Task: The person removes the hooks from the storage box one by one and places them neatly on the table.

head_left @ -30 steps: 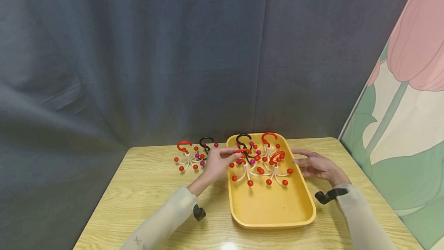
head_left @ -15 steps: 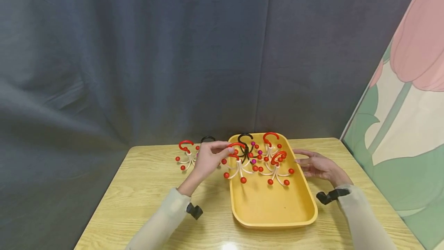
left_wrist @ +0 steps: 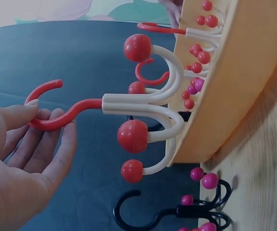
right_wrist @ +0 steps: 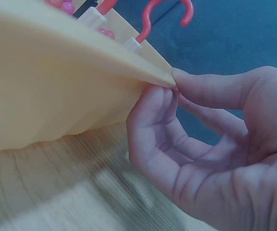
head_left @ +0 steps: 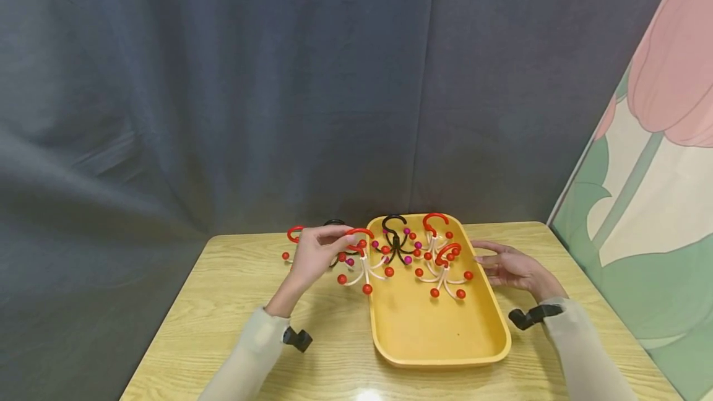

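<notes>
My left hand [head_left: 313,260] pinches the red hook of a white hanging hook rack [left_wrist: 129,103], whose curved prongs end in red balls. It hangs raised at the left rim of the yellow tray [head_left: 434,334]. My right hand [right_wrist: 210,134] pinches the tray's right rim between thumb and fingers. Towards the back of the tray stand a black rack [head_left: 396,241] with magenta balls and two white racks with red hooks, one [head_left: 443,272] in front of the other [head_left: 433,241]. Behind my left hand, partly hidden, another black rack [left_wrist: 186,211] stands on the table.
Also on the table, left of the tray, is a red-hooked rack [head_left: 294,234], mostly covered by my left hand. The wooden table [head_left: 223,308] ends at a dark curtain [head_left: 312,91] behind. A flower-printed cloth [head_left: 663,203] hangs at the right.
My left hand has carried the red-hooked rack leftward from over the tray to its left rim, uncovering the black rack inside. My right hand has stayed at the right rim.
</notes>
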The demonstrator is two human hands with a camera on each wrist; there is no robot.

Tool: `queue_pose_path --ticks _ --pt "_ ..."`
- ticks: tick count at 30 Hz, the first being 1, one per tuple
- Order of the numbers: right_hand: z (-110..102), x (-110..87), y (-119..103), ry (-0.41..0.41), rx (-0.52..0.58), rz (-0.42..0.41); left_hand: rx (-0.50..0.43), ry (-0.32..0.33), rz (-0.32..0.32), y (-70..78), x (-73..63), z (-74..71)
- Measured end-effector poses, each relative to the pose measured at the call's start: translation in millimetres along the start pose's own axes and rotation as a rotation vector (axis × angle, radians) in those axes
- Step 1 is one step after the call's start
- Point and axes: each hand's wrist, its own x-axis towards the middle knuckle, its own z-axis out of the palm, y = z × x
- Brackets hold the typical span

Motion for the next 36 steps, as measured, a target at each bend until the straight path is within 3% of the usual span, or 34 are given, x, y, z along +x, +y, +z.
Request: queue_pose_path --ticks 11,18,23,36 --pt "-1 -1.2 2 0.025 -0.001 -0.001 0.030 0.077 0.011 -11.9 -9.8 -15.6" --pt "-3 -0.5 2 -0.010 0.016 -0.011 -0.005 0.118 -0.065 -25.1 -13.8 -21.3" --pt "-4 0.3 2 -0.022 0.020 -0.014 0.023 0.127 -0.103 -36.9 -16.1 -22.6" --pt "-2 0.0 3 -0.030 0.028 -0.013 0.038 0.142 -0.139 -65.2 -15.1 -19.7"
